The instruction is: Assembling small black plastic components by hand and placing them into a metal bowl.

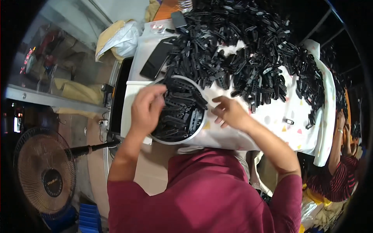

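Note:
A round basin with a pale rim (199, 136) stands at the table's near left edge. Small, elongated black plastic pieces (176, 101) fill it; their exact kind is unclear. Over the basin's left rim is my left hand (147, 110), its fingers bent and blurred. A dark piece shows by its fingertips, but whether they grip it is unclear. Just right of the basin, my right hand (232, 113) hovers above the tablecloth, fingers spread and loosely bent, with nothing visible in them. A large heap of similar black pieces (221, 39) spreads across the table beyond both hands.
A black tablet-like slab (156, 60) lies left of the heap. The patterned white tablecloth (268, 124) covers the table. A standing fan (46, 173) is at the left, near a glass partition (58, 58). Another person's arm (336, 145) reaches in at the far right.

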`<move>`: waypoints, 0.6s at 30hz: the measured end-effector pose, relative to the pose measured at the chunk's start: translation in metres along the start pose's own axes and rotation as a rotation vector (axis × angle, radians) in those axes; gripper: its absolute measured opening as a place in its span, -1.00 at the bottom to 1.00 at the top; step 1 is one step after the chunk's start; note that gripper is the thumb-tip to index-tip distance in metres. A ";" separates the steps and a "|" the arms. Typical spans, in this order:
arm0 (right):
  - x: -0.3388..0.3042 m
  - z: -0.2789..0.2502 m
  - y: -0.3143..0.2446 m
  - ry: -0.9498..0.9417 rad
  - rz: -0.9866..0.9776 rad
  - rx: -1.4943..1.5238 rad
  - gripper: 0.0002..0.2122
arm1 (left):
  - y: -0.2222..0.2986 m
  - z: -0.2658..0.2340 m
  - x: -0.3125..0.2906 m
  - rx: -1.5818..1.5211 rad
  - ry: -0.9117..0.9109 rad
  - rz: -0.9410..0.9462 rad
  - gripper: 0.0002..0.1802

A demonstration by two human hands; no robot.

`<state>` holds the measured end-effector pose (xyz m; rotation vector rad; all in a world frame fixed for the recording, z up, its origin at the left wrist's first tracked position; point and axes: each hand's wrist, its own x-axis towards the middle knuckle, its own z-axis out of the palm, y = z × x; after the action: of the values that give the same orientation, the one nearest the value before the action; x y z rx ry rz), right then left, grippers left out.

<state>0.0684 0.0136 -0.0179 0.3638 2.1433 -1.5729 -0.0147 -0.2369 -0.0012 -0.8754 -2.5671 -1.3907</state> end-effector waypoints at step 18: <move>0.013 0.065 0.009 0.115 0.006 0.569 -0.58 | -0.030 0.000 0.105 0.291 -0.271 -0.257 -0.62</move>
<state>0.0747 -0.0463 -0.0474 0.6505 1.7282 -2.1892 -0.1176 -0.2032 0.0123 -0.7514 -3.0774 -0.9607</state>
